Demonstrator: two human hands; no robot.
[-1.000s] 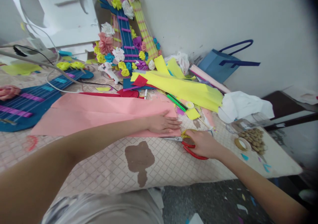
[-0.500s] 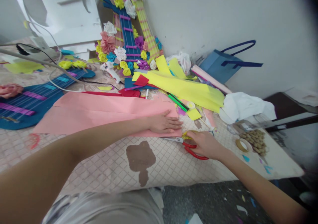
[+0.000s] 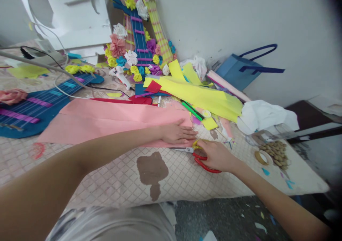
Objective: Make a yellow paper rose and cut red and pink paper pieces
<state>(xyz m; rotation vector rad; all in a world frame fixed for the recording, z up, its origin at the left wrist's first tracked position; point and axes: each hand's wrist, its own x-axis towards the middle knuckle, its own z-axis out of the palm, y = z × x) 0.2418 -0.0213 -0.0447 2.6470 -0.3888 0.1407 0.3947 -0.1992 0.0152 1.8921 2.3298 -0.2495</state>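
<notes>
A long folded sheet of pink paper (image 3: 112, 121) lies across the quilted table cover (image 3: 112, 177). My left hand (image 3: 177, 133) lies flat on its right end, fingers stretched out and pressing it down. Just to the right, my right hand (image 3: 217, 155) is closed around the red handles of a pair of scissors (image 3: 199, 156). The metal blades point left along the paper's lower edge, below my left fingers.
Yellow paper sheets (image 3: 203, 95), a green pen (image 3: 191, 109) and scraps lie behind the hands. A blue paper guitar (image 3: 34, 105) sits at the left, flower-decorated guitars (image 3: 139, 41) lean on the wall. A blue bag (image 3: 237, 70), white crumpled plastic (image 3: 264, 114), tape roll (image 3: 262, 157) and nuts are at the right.
The scissors and my right hand have slid slightly left along the paper's lower edge. My left hand stays pressed on the pink paper. The view shifted a little.
</notes>
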